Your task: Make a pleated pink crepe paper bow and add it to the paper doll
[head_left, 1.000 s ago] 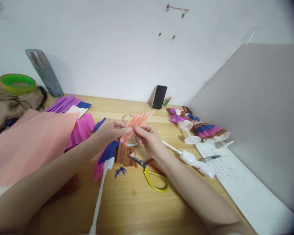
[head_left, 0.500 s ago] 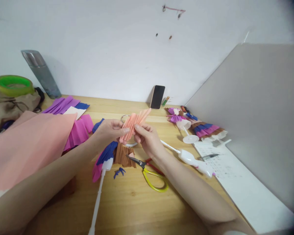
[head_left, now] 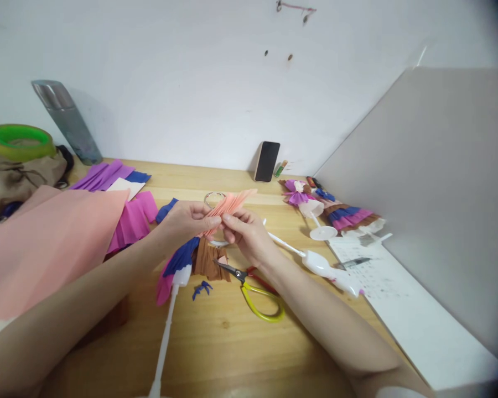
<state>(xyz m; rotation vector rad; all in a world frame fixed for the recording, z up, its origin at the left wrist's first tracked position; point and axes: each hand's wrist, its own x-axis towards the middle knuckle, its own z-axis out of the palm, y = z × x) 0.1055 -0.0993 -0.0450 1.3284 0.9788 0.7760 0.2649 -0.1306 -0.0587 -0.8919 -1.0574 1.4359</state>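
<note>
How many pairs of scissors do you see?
1 clearly visible: the scissors on the table, in front of the pleated peach paper, blade tips over the brown paper. Others may be hidden.

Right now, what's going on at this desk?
A person pinches a pleated peach strip with both the left hand and the right hand, thumbs nearly meeting. Scissors lie on the wooden desk, their tips over a brown pleated piece. A larger peach sheet lies off to the left.
</note>
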